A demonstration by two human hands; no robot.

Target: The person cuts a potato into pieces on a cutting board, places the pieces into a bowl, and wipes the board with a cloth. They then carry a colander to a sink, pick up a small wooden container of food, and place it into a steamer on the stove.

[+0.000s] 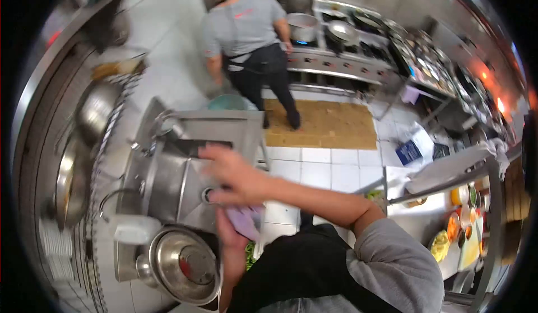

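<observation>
My right hand [235,176] reaches across over the steel sink [168,170], its fingers apart and blurred by motion. Below it, close to my body, my left hand [228,232] is closed on a light purple cloth [246,222]; part of its fingers is hidden. The cloth hangs beside the right side of the sink. Near my left forearm, a round steel bowl [162,262] sits at the sink's near end. A white plastic jug-like container [134,229] lies next to it.
A co-worker [246,27] in a grey shirt stands by the stove [342,64], on which pots rest. Cardboard [319,124] covers part of the floor. To my right is a counter with chopped food [440,246]; steel bowls [98,111] line the left rack.
</observation>
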